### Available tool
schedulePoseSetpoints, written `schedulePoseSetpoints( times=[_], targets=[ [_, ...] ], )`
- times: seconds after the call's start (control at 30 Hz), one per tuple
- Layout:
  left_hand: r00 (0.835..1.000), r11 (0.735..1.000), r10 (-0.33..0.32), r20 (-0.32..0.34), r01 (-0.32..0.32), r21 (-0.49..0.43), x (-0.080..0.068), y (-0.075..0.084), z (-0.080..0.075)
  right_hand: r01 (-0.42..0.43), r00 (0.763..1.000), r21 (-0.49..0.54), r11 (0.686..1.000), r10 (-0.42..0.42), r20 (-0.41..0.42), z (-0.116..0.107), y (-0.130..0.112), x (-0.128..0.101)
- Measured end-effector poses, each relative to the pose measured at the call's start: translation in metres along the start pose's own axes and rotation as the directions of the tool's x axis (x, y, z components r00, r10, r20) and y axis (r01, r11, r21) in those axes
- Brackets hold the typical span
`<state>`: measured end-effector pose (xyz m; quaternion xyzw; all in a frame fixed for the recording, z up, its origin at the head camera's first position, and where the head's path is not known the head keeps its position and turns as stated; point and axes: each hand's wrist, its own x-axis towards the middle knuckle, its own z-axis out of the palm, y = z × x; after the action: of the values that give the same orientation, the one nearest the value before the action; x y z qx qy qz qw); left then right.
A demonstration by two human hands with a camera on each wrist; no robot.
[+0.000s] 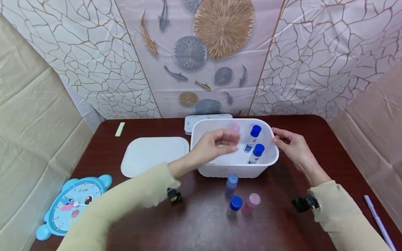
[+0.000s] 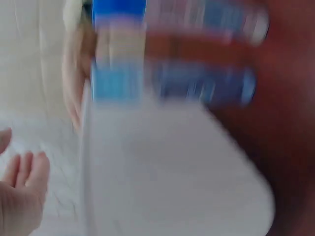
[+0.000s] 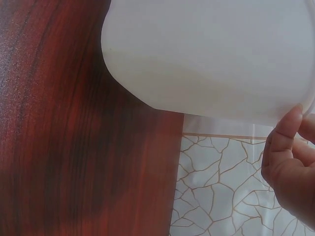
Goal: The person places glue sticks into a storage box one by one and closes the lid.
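Cream long sleeves (image 1: pixel 128 204), wrinkled cuffs (image 1: pixel 325 191), small boxy black wrist cameras (image 1: pixel 300 205)

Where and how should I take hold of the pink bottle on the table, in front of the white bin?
Probably by its pink cap, coming from above and the right with the right hand. The pink bottle stands upright with its round cap on top; the blue-capped bottle crowds its left side.
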<state>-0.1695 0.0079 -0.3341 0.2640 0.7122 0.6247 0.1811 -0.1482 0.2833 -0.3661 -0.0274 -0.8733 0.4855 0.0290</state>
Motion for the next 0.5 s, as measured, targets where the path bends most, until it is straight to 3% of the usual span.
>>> schedulePoseSetpoints(
  times=[0.1, 0.2, 0.33, 0.5],
  targets=[
    [0.994, 0.998, 0.019, 0.108, -0.012, -0.067, -0.037, 0.0, 0.008, 0.007, 1.0, 0.013, 1.0, -0.007, -0.002, -0.001, -0.001, 0.001],
    [0.984, 0.99, 0.017, 0.178, 0.008, -0.142, -0.064, -0.012, 0.014, 0.015, 1.0, 0.031, 0.999, -0.014, -0.007, -0.002, -0.001, 0.001],
    [0.987, 0.975, 0.023, 0.162, 0.013, -0.22, -0.08, -0.028, 0.021, 0.012, 1.0, 0.039, 0.999, -0.012, -0.008, -0.002, -0.001, 0.0],
    [0.992, 0.972, 0.033, 0.123, -0.003, -0.235, -0.089, -0.041, 0.03, 0.006, 1.0, 0.021, 1.0, -0.006, -0.005, -0.001, 0.0, -0.001]
  ],
)
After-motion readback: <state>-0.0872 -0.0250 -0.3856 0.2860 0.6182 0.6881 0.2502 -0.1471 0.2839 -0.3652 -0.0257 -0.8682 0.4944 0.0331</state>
